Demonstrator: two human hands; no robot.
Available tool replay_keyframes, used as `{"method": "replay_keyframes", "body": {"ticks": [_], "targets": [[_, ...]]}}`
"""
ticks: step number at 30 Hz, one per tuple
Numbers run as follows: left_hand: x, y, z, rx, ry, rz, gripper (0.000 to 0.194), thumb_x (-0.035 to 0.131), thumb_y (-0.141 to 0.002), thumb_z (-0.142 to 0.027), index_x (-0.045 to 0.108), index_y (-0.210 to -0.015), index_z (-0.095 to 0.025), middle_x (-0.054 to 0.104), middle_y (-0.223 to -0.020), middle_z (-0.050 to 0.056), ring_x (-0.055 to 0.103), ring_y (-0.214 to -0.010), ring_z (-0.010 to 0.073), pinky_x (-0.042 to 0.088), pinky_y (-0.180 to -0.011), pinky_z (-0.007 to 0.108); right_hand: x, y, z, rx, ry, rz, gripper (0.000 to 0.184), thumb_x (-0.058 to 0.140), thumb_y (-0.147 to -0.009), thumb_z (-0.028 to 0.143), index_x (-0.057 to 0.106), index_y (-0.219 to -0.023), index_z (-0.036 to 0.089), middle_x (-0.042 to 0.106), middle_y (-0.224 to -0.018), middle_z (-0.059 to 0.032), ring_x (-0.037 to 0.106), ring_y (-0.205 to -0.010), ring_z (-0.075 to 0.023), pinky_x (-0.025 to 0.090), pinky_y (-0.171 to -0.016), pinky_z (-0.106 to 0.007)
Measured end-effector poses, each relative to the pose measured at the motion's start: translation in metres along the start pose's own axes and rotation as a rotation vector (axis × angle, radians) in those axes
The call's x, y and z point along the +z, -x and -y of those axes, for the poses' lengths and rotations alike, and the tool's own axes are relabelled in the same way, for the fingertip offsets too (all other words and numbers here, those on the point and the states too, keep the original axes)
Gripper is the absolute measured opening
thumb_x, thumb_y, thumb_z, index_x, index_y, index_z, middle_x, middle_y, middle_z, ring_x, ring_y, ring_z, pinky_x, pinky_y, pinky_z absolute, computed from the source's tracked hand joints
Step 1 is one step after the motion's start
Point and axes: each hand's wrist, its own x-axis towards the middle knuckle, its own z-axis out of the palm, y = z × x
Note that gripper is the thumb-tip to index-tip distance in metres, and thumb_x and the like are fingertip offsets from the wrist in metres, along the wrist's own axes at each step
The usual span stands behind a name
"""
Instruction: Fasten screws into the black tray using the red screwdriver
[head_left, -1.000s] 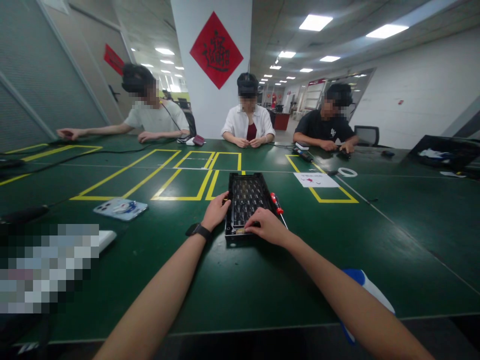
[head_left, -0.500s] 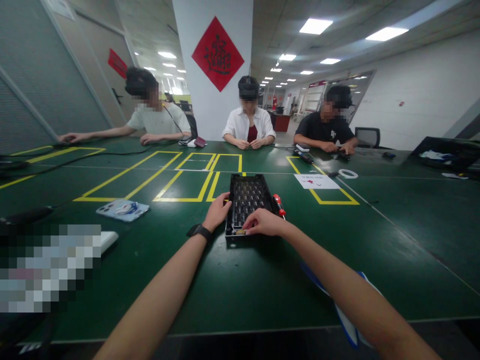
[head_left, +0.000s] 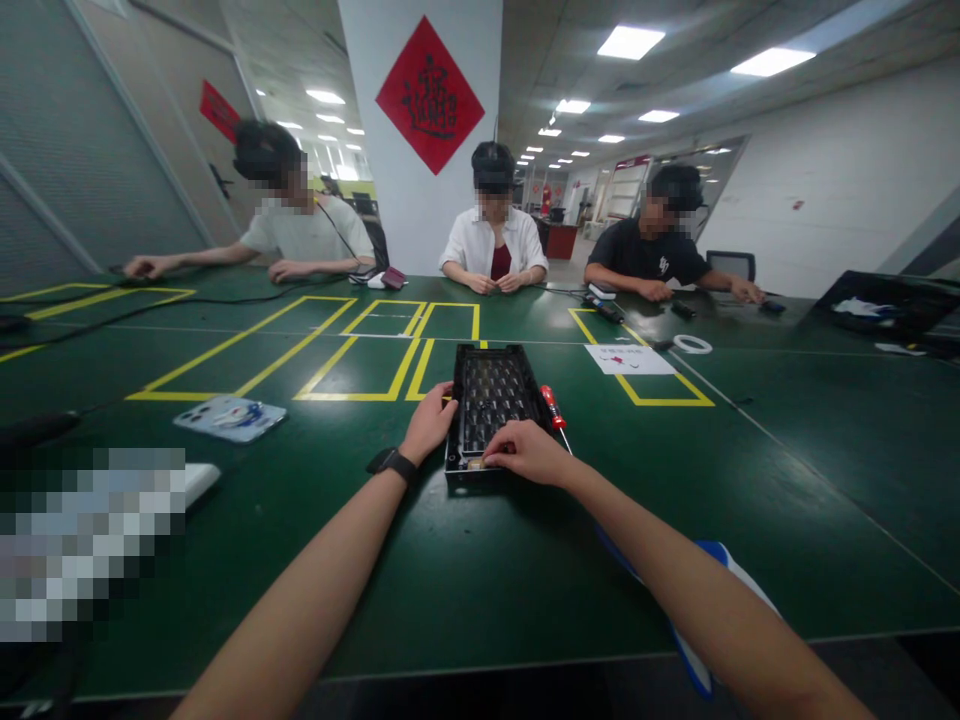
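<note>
A black open-topped case with rows of slots inside lies lengthwise on the green table. My left hand, with a dark band at the wrist, grips the case's left wall, thumb at the rim. Over the near end of the case, my right hand is closed in a pinch on a small tan piece at the near left corner. The fingers hide part of this piece. Against the right side of the case rests a screwdriver with a red and black handle.
A phone in a patterned case and a blurred-out white object lie to my left. A printed sheet and a white ring are farther right. A blue and white item sits under my right forearm. Three people sit opposite.
The view has shifted slightly. My hands keep their places on the case, with the right fingers still at the small piece. The person at far right has stretched an arm out sideways.
</note>
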Motion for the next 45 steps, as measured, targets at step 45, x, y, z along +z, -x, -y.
{"method": "replay_keyframes", "body": {"ticks": [45], "targets": [[0.0025, -0.0017, 0.0036, -0.006, 0.036, -0.002, 0.036, 0.044, -0.081, -0.023, 0.050, -0.115, -0.014, 0.058, -0.112, 0.010, 0.055, -0.100, 0.0189, 0.042, -0.092, 0.036, 0.0025, 0.0007, -0.0043, 0.065, -0.056, 0.012, 0.022, 0.063, -0.075, 0.031, 0.069, -0.091, 0.018, 0.066, -0.073, -0.0017, 0.052, -0.061, -0.0087, 0.036, -0.059, -0.021]]}}
